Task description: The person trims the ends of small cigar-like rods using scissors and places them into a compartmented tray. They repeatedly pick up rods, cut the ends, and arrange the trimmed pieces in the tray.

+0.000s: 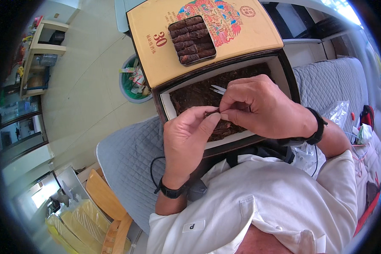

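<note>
My left hand (185, 137) and my right hand (269, 108) meet over an open box (167, 106) with a dark rim and white inner walls. Between their fingertips is a small dark brown piece of rolled leaf (211, 112), mostly hidden by the fingers; both hands pinch it. Loose brown shredded leaf, like tobacco, (190, 97) covers the box's bottom. Two pale pointed blades, like those of small scissors, (218, 89) stick out beside my right fingers; whether that hand holds them I cannot tell. Beyond the hands, a black tin (214, 54) holds several short dark cigars (187, 34) in two columns.
The tin rests on a yellow box lid (156, 63) with a colourful print. A round bin (125, 86) with a green liner and litter stands on the floor to the left. Grey quilted seat covers (127, 148) lie on both sides, with clear plastic bags (336, 112) at right.
</note>
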{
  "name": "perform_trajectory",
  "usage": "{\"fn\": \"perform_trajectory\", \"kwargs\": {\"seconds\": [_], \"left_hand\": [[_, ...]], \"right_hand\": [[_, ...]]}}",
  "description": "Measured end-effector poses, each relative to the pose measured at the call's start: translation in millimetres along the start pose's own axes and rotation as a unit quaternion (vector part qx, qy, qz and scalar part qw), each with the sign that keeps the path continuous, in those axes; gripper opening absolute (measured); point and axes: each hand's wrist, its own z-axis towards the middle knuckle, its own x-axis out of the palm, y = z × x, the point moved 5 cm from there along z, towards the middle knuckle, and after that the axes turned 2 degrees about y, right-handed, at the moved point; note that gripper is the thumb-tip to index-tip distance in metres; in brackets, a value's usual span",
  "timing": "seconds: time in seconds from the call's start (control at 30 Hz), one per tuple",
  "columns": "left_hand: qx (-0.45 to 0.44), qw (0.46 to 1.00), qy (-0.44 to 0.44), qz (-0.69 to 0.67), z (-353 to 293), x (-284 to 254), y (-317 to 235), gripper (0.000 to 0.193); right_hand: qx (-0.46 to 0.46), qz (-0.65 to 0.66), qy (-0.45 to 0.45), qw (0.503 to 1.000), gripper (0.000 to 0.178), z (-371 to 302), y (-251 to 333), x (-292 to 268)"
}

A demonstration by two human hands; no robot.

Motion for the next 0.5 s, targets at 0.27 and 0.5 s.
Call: {"fn": "perform_trajectory", "kwargs": {"seconds": [0.27, 0.5], "left_hand": [[0.046, 0.995, -0.056, -0.073, -1.8, -17.7, -0.8, 0.018], [0.082, 0.987, -0.078, -0.117, -4.1, -28.4, -3.0, 0.018]], "right_hand": [[0.104, -0.087, 0.212, 0.968, 0.018, -4.7, -44.3, -2.1], [0.133, -0.163, 0.285, 0.935, 0.034, -2.7, -56.9, 7.1]]}}
